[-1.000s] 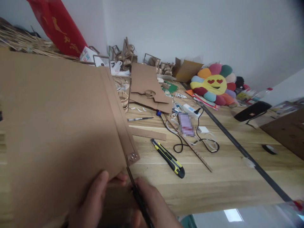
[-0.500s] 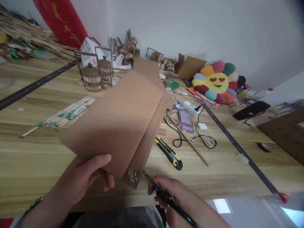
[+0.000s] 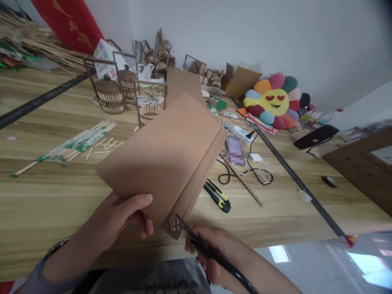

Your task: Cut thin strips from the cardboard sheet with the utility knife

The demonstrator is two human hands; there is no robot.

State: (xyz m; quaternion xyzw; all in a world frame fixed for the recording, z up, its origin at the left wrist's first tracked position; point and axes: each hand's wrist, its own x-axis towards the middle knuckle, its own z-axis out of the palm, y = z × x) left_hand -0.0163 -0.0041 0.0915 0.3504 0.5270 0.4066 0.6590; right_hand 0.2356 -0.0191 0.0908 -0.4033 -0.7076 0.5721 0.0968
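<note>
My left hand (image 3: 128, 218) grips the lower left edge of a folded brown cardboard sheet (image 3: 159, 151), thumb on top and fingers curled beneath. The layered cardboard is raised above the wooden table. At its lower corner is a small brown piece with several short, pale bits (image 3: 174, 223). My right hand (image 3: 208, 245) is closed around a black-handled tool (image 3: 214, 255), whose thin dark tip meets that corner. A yellow and black utility knife (image 3: 217, 196) lies just right of the cardboard.
Small lidded baskets (image 3: 109, 94) stand at the back left, near packaged sticks (image 3: 81, 143). On the right are a phone (image 3: 235, 150), cables, a thin wooden strip (image 3: 245, 183), a flower cushion (image 3: 275, 102) and a black stand (image 3: 317, 136).
The tool in my right hand has moved left, its tip now at the corner piece. The cardboard has shifted slightly right, and a basket and short sticks behind it have come into view.
</note>
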